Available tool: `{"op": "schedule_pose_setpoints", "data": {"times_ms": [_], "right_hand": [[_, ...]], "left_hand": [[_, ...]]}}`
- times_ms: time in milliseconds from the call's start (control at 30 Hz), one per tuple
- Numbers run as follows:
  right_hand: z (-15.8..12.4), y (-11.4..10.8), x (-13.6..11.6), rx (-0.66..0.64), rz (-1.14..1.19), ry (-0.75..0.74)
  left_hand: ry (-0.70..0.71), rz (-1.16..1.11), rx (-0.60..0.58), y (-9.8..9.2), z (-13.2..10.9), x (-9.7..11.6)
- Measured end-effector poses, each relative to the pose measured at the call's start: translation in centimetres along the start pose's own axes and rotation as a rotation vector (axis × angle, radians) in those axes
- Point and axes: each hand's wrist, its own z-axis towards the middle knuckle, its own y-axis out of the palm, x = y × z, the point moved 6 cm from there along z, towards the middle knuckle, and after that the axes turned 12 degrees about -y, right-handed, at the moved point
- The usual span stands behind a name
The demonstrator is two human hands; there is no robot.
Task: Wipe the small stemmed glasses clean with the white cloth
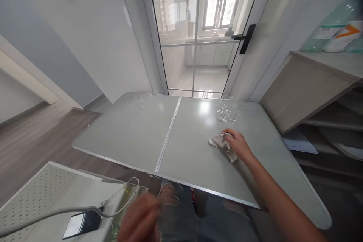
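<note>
My right hand (236, 140) is closed on a crumpled pale cloth (218, 141) over the right half of the folding table (136, 132). One corner of the cloth hangs below my fingers. Just beyond that hand stands a cluster of clear stemmed glasses (226, 110), see-through and partly overlapping. Another clear glass (141, 101) is at the far left of the tabletop, faint against the surface. My left hand (140, 217) is low in front of my lap, off the table and smeared by motion, so its fingers cannot be made out.
A white perforated stand (53, 181) at lower left carries a phone (82, 223) and white cables. Behind the table is a glass door (195, 56) with a black handle (246, 39). A shelf unit (314, 83) with large bottles (334, 32) borders the right side.
</note>
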Motion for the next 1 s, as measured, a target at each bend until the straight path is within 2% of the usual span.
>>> {"op": "schedule_pose_setpoints", "data": {"times_ms": [33, 67, 100, 167, 200, 233, 300, 400, 533, 700, 833, 1000], "right_hand": [[0.0, 0.3, 0.4, -0.009, -0.034, 0.007], [-0.1, 0.7, 0.6, -0.023, -0.063, -0.004], [-0.2, 1.2, 0.6, -0.047, -0.085, -0.039], [-0.7, 2.6, 0.2, -0.106, -0.118, -0.157], [-1.0, 3.4, 0.0, -0.132, -0.140, -0.213], [-1.3, 3.9, -0.2, -0.146, -0.175, -0.249], [-1.7, 4.7, -0.4, -0.140, -0.253, -0.266], [-2.1, 5.0, -0.5, -0.111, -0.317, -0.265], [-2.1, 5.2, -0.7, -0.099, -0.343, -0.258], [-2.1, 5.7, -0.8, -0.083, -0.383, -0.250], [-2.1, 5.9, -1.0, -0.074, -0.409, -0.260], [-2.0, 5.9, -1.2, -0.088, -0.399, -0.253]], "left_hand": [[0.062, -0.009, -0.042, 4.0, 2.5, 2.1], [0.088, -0.013, -0.025, 7.5, 5.7, 3.6], [0.068, -0.007, 0.043, 10.4, 9.2, 4.3], [-0.005, -0.001, 0.158, 14.9, 16.3, 4.1], [-0.074, 0.041, 0.225, 16.3, 19.6, 3.1], [-0.172, 0.119, 0.306, 17.1, 22.5, 1.6], [-0.265, 0.183, 0.383, 17.4, 27.2, -1.4], [-0.326, 0.298, 0.435, 16.1, 31.6, -5.6], [-0.335, 0.502, 0.436, 14.3, 34.4, -9.7], [-0.322, 0.770, 0.346, 15.0, 34.6, -13.2], [-0.313, 0.922, 0.306, 15.8, 34.4, -14.3], [-0.305, 1.017, 0.309, 15.8, 34.7, -14.6]]}}
